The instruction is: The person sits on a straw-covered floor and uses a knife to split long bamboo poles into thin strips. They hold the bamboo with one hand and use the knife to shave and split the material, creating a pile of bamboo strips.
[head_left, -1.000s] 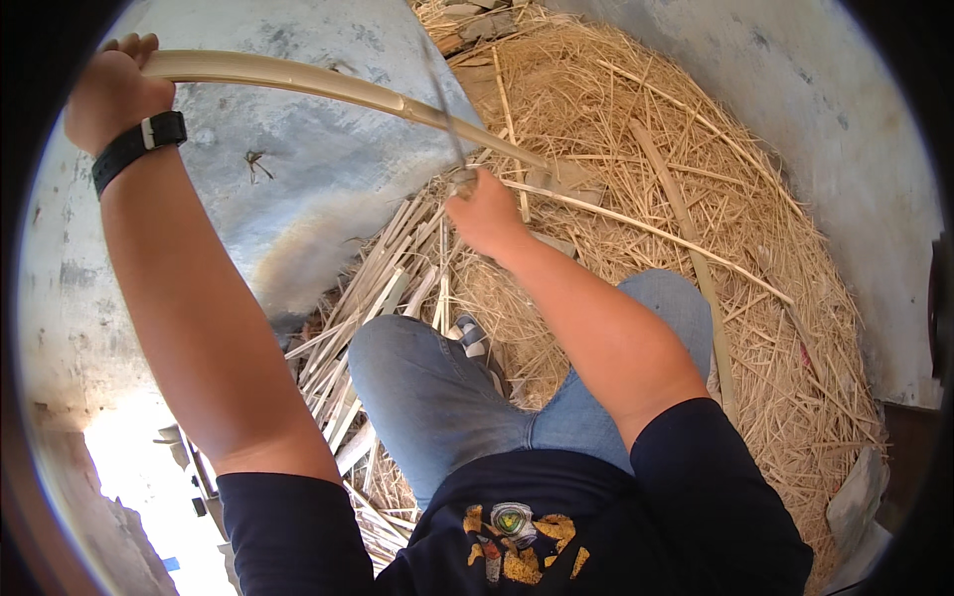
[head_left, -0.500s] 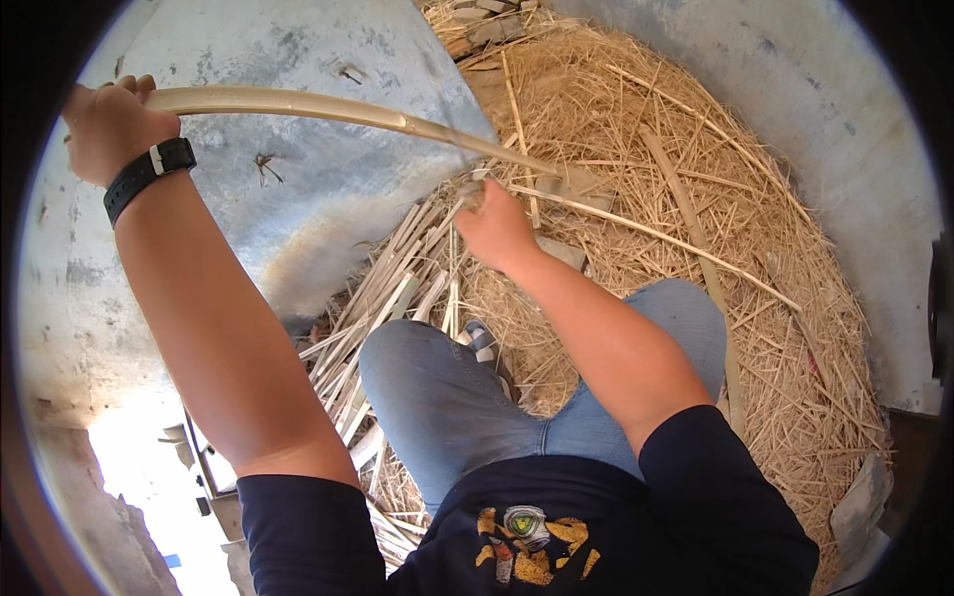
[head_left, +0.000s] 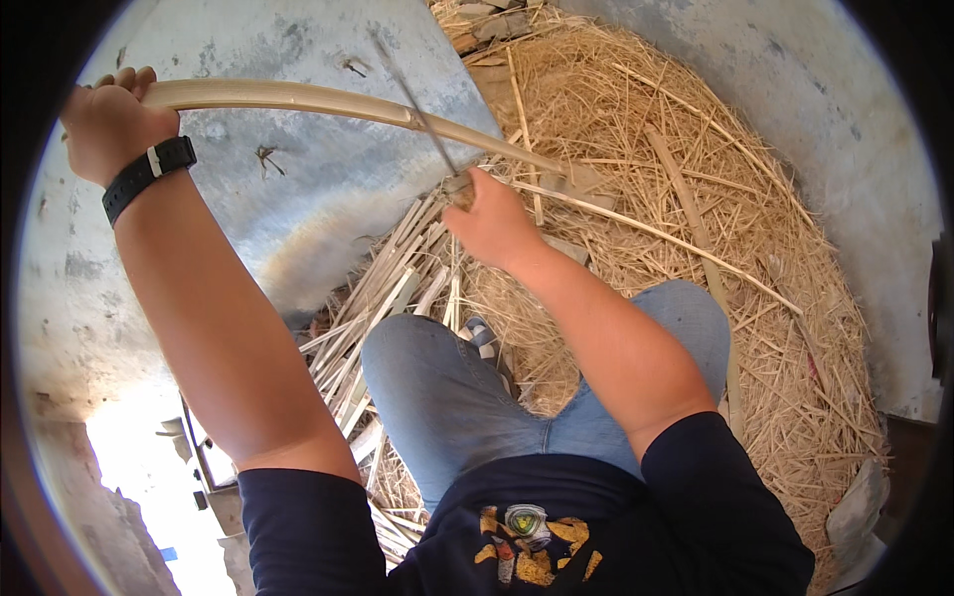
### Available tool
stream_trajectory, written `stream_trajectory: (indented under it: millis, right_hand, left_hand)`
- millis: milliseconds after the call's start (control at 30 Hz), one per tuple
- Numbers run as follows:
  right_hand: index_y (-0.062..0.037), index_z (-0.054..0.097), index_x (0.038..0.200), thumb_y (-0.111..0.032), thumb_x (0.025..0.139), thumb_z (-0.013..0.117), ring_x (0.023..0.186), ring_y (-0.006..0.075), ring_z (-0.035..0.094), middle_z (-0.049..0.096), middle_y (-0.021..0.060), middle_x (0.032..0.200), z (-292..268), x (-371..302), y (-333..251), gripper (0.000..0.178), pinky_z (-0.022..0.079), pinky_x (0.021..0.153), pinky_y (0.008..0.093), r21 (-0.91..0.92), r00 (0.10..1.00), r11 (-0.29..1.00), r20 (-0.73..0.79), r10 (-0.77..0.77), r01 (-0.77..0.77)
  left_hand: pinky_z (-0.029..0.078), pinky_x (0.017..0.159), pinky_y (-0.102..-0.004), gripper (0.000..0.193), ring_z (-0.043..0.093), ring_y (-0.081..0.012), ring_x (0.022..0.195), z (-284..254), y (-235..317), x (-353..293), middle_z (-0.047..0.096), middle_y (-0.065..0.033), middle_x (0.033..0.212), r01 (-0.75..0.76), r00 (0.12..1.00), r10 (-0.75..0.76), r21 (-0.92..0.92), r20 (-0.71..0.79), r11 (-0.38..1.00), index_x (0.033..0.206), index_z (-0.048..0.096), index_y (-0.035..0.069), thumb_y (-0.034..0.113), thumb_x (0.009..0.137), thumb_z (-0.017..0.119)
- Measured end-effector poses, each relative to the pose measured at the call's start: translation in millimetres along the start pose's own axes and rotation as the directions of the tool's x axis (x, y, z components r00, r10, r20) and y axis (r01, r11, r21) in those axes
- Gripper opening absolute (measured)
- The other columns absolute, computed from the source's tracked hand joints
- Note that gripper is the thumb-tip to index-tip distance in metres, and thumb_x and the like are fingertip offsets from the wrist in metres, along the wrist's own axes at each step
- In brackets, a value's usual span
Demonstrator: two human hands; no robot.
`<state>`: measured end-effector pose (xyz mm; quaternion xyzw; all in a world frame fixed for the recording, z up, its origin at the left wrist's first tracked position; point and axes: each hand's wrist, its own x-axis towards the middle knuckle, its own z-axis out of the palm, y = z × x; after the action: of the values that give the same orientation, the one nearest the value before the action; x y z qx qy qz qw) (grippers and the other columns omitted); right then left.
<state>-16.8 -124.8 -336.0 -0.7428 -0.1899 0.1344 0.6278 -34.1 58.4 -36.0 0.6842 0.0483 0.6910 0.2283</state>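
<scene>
My left hand (head_left: 117,129), with a black watch on the wrist, is raised at the far left and wrapped round the end of a long split bamboo piece (head_left: 278,96). The pale bamboo curves away to the right and down to the littered floor, where its far end lies. My right hand (head_left: 495,223) is closed round the short handle of a knife (head_left: 421,117). Its narrow blade, seen nearly edge-on and blurred, points up to the left and crosses the bamboo in this view. Whether blade and bamboo touch I cannot tell.
A heap of split bamboo strips (head_left: 397,283) lies left of my knees. Straw-like shavings (head_left: 775,328) cover the floor, with a longer bamboo length (head_left: 686,204) and a thin strip (head_left: 666,236) on them. Grey walls stand left (head_left: 229,179) and right (head_left: 835,149).
My right hand has shifted slightly left, and the knife blade now shows tilted up across the bamboo. The bamboo's middle sits a little higher; my left hand has hardly moved.
</scene>
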Motion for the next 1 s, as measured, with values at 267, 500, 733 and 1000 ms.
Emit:
stream_trajectory:
  millis: [267,500,733,1000]
  right_hand:
    - [0.0013,0.059,0.116,-0.011,0.085,0.063,0.094,0.0303,0.068,0.067,0.0183,0.107,-4,9,29,0.034,0.054,0.087,0.0413,0.003,0.976,0.977,-0.026,0.215,-0.215]
    - [0.0037,0.058,0.117,-0.009,0.085,0.061,0.091,0.0282,0.069,0.069,0.0199,0.093,4,-1,9,0.035,0.054,0.083,0.0413,0.048,0.996,0.998,0.081,0.044,-0.048]
    - [0.0032,0.06,0.113,-0.017,0.082,0.066,0.08,0.0244,0.066,0.066,0.0156,0.085,3,-6,7,0.037,0.052,0.074,0.0367,0.085,0.997,0.996,-0.06,0.042,-0.037]
    - [0.0031,0.06,0.113,-0.017,0.082,0.066,0.094,0.0318,0.068,0.068,0.0216,0.103,-8,12,41,0.037,0.053,0.084,0.041,0.063,0.987,0.99,-0.098,0.131,-0.125]
  left_hand:
    - [0.055,0.065,-0.0353,0.017,0.059,-0.0222,0.073,5,-3,5,0.055,-0.0102,0.087,0.31,0.934,-0.358,-0.513,0.007,0.8,0.099,0.043,-0.003,0.012,0.097,0.05]
    - [0.055,0.07,-0.0403,0.019,0.059,-0.0265,0.073,-11,-9,10,0.053,-0.014,0.088,0.006,0.996,0.002,-0.094,0.088,0.996,0.099,0.043,-0.003,0.015,0.096,0.047]
    - [0.057,0.079,-0.0393,0.019,0.065,-0.0276,0.083,7,23,-2,0.057,-0.0166,0.096,0.294,0.945,-0.327,-0.465,0.011,0.835,0.107,0.046,-0.007,0.007,0.094,0.044]
    - [0.058,0.075,-0.036,0.023,0.066,-0.0302,0.086,-2,-34,34,0.06,-0.019,0.103,-0.433,0.883,0.365,0.212,0.295,0.876,0.113,0.046,-0.009,0.002,0.094,0.042]
